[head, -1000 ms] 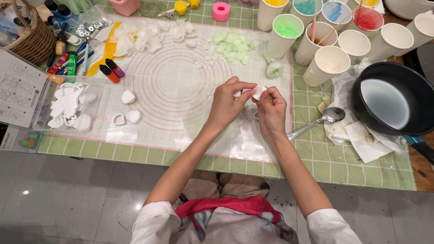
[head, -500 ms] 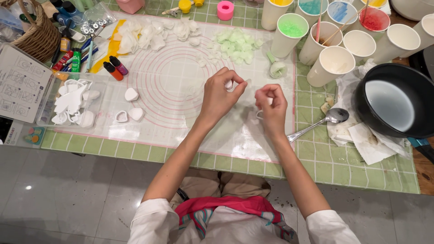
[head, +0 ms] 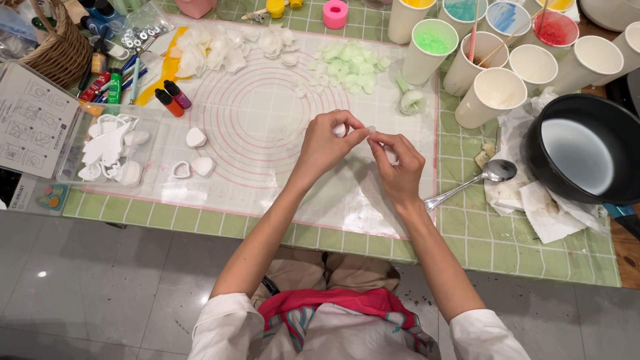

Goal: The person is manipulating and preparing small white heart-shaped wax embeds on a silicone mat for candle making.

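Left hand (head: 325,142), right hand (head: 398,163): raised over mat (head: 267,100), fingertips meeting, pinching one small white piece (head: 369,130) between them. Piece's shape too small to tell.

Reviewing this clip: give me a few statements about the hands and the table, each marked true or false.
1. Both hands pinch one small pale piece between them. True: the left hand and right hand meet on the small pale piece above the silicone mat.
2. The right hand holds the spoon. False: the spoon lies on the checked cloth, untouched.
3. The black pot sits to the left of the mat. False: the black pot is at the right.
4. A cup of green colour stands beyond the mat. True: the green-filled cup stands there.
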